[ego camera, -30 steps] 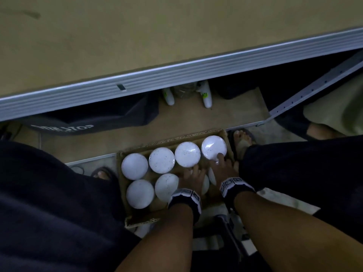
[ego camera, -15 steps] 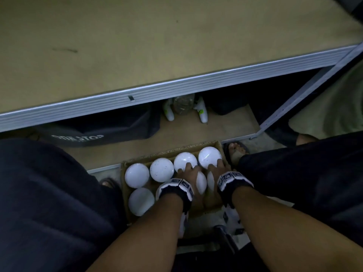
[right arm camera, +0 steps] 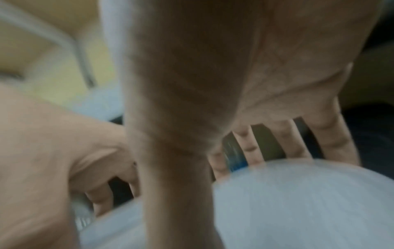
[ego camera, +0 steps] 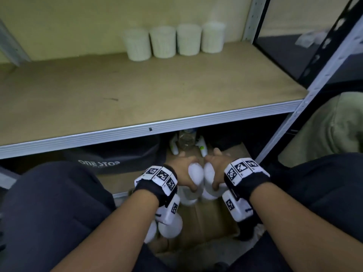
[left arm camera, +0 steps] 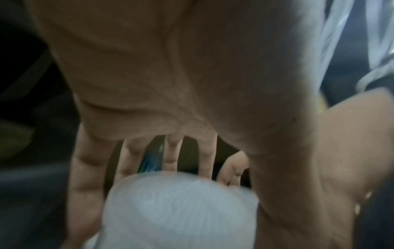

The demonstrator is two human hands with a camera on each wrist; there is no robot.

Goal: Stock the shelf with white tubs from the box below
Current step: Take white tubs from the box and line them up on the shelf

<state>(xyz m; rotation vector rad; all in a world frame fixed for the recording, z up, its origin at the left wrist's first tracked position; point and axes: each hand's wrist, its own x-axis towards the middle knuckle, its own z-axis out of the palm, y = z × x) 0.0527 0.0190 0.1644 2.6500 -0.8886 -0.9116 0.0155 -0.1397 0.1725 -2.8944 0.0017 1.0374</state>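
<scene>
My left hand grips one white tub from above, and my right hand grips a second white tub. The two tubs touch side by side, raised over the cardboard box and below the shelf's front edge. In the left wrist view spread fingers curl over the tub. The right wrist view shows the same hold on its tub. More white tubs sit in the box under my left wrist. A row of several white tubs stands at the back of the shelf board.
A metal upright frames the shelf on the right. Under the board lie a black bag marked ONE STOP and small bottles. My knees in dark trousers flank the box on both sides.
Both hands have closed on a tub each and lifted them out of the box. My head has tilted up, so the back of the shelf now shows.
</scene>
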